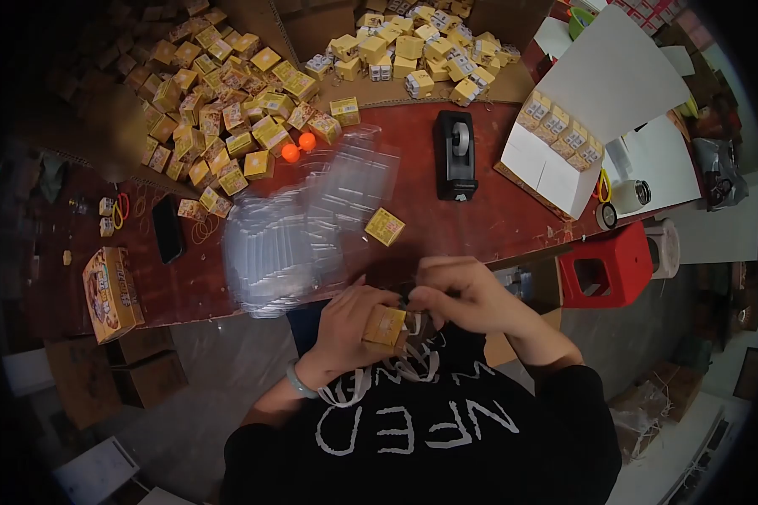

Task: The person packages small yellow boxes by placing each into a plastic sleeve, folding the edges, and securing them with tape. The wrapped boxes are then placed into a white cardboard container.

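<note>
My left hand [349, 321] is wrapped round a small yellow box [385, 327], held close in front of my black shirt. What looks like clear plastic film [419, 322] shows at the box's right side. Fingers curled, my right hand [461, 290] pinches at that side; what lies between its fingertips is hidden. Just beyond the hands, a single yellow box [385, 226] rests on the red table [413, 181]. A spread stack of clear plastic sleeves [278, 244] lies left of it, reaching the table's front edge.
Heaps of small yellow boxes [219, 118] fill the back left, with more boxes [404, 50] in a cardboard carton. A black tape dispenser [456, 160] stands mid-table. An open display carton [556, 160] holds a row of boxes. A phone [168, 229] lies left; a red stool [606, 265] stands right.
</note>
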{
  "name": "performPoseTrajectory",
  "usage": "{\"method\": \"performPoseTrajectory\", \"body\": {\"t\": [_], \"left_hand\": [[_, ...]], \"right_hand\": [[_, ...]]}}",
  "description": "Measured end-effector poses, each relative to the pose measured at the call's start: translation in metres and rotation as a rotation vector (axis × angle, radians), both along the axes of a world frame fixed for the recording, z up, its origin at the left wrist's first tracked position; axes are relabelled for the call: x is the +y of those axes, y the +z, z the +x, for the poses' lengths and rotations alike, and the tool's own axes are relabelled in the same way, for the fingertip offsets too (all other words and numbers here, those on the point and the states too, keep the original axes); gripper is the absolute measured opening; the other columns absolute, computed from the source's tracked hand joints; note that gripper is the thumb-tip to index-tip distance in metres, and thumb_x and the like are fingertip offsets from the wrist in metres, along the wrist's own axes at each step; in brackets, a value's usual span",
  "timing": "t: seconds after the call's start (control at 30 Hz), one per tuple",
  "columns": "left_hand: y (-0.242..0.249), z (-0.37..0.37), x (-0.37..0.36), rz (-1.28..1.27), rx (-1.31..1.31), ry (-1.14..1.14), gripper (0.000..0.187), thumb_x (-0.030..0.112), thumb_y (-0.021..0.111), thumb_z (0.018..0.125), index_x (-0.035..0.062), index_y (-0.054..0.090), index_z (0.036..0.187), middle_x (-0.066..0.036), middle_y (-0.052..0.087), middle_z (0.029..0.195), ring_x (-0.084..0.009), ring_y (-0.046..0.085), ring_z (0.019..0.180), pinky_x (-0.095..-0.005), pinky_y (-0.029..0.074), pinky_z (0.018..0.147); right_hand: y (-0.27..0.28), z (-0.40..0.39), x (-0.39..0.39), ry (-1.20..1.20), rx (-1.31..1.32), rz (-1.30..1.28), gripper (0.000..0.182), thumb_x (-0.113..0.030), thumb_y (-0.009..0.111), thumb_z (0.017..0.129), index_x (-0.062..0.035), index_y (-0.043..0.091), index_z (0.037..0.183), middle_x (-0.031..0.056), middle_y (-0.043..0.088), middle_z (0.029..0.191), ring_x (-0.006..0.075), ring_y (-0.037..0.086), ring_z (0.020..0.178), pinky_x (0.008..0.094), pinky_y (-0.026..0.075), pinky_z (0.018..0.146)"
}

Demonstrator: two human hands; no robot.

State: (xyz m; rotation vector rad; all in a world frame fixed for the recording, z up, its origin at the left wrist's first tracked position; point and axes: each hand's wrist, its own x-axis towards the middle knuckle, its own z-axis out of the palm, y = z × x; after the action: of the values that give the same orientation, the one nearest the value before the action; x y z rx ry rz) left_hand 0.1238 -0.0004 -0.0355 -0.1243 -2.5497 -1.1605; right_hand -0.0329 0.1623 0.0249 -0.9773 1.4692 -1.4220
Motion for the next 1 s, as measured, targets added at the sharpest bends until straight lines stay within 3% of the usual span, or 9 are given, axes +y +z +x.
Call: {"method": "performPoseTrajectory", "body": {"t": [0.2,0.33,0.43,0.47,0.6,0.7,0.8,0.87,1.0], "left_hand": [[-0.011,-0.010,0.007,0.285,0.075,0.123,0.059,0.017,0.088,0.059,0.0037,0.053,0.105,-0.010,0.062,0.092,-0.0248,0.064,0.080,-0.0328,0.053,0.075],[-0.008,-0.005,-0.007,0.265,0.014,0.304,0.063,0.014,0.089,0.059,0.0022,0.051,0.108,-0.008,0.061,0.095,-0.0180,0.061,0.085,-0.0297,0.051,0.079],[-0.013,0.000,-0.029,0.191,0.056,0.448,0.073,0.018,0.091,0.059,0.0007,0.051,0.118,-0.012,0.053,0.116,-0.0213,0.055,0.106,-0.0336,0.045,0.094],[-0.014,-0.001,-0.030,0.260,0.073,0.470,0.078,0.019,0.091,0.059,0.0004,0.048,0.122,-0.013,0.049,0.120,-0.0226,0.052,0.110,-0.0348,0.043,0.097],[-0.021,-0.003,-0.036,0.365,0.098,0.481,0.091,0.021,0.091,0.060,-0.0003,0.040,0.132,-0.014,0.042,0.127,-0.0253,0.046,0.119,-0.0371,0.039,0.102],[-0.022,-0.010,-0.041,0.251,0.136,0.522,0.090,0.020,0.091,0.061,-0.0008,0.038,0.131,-0.012,0.043,0.125,-0.0239,0.047,0.116,-0.0356,0.039,0.101],[-0.023,-0.021,-0.043,0.300,0.181,0.578,0.086,0.019,0.091,0.062,-0.0011,0.039,0.128,-0.011,0.042,0.122,-0.0231,0.048,0.113,-0.0342,0.040,0.099],[-0.021,-0.027,-0.043,0.398,0.176,0.541,0.085,0.018,0.091,0.063,-0.0007,0.039,0.127,-0.010,0.042,0.122,-0.0226,0.049,0.111,-0.0336,0.041,0.098],[-0.026,-0.030,-0.043,0.388,0.158,0.482,0.086,0.016,0.091,0.063,0.0004,0.037,0.128,-0.011,0.042,0.122,-0.0211,0.048,0.112,-0.0331,0.042,0.097]], "right_hand": [[-0.060,-0.008,-0.040,0.016,-0.654,0.067,0.031,-0.028,0.063,0.097,-0.0041,0.068,0.076,-0.0003,0.062,0.068,0.0038,0.047,0.053,0.0199,0.035,0.048],[-0.056,-0.031,-0.047,-0.195,-0.422,-0.128,0.025,-0.028,0.066,0.095,-0.0038,0.066,0.099,-0.0009,0.066,0.080,0.0040,0.057,0.068,0.0192,0.042,0.059],[-0.086,-0.038,-0.055,-0.259,0.918,-0.037,0.047,-0.018,0.073,0.084,-0.0112,0.056,0.127,0.0153,0.055,0.127,0.0276,0.053,0.118,0.0351,0.048,0.091],[-0.094,-0.039,-0.056,-0.071,0.901,0.061,0.061,-0.013,0.075,0.077,-0.0144,0.052,0.133,0.0175,0.041,0.141,0.0344,0.037,0.134,0.0421,0.041,0.103],[-0.117,-0.046,-0.075,0.268,1.055,0.249,0.071,-0.007,0.075,0.069,-0.0155,0.051,0.135,0.0100,0.044,0.142,0.0339,0.039,0.134,0.0458,0.039,0.105],[-0.098,-0.057,-0.077,0.181,1.096,0.423,0.065,-0.011,0.077,0.072,-0.0157,0.053,0.133,0.0082,0.045,0.141,0.0324,0.039,0.134,0.0446,0.040,0.104],[-0.080,-0.093,-0.078,-0.034,1.225,0.147,0.054,-0.017,0.078,0.076,-0.0118,0.057,0.126,0.0095,0.054,0.132,0.0313,0.047,0.127,0.0408,0.042,0.102],[-0.073,-0.151,-0.097,0.003,0.898,-0.074,0.047,-0.023,0.078,0.079,-0.0076,0.061,0.119,0.0119,0.061,0.121,0.0316,0.056,0.117,0.0393,0.045,0.099],[-0.062,-0.255,-0.139,-0.226,1.274,0.331,0.044,0.001,0.064,0.077,-0.0063,0.058,0.119,0.0160,0.057,0.123,0.0375,0.056,0.112,0.0416,0.048,0.095]]}}
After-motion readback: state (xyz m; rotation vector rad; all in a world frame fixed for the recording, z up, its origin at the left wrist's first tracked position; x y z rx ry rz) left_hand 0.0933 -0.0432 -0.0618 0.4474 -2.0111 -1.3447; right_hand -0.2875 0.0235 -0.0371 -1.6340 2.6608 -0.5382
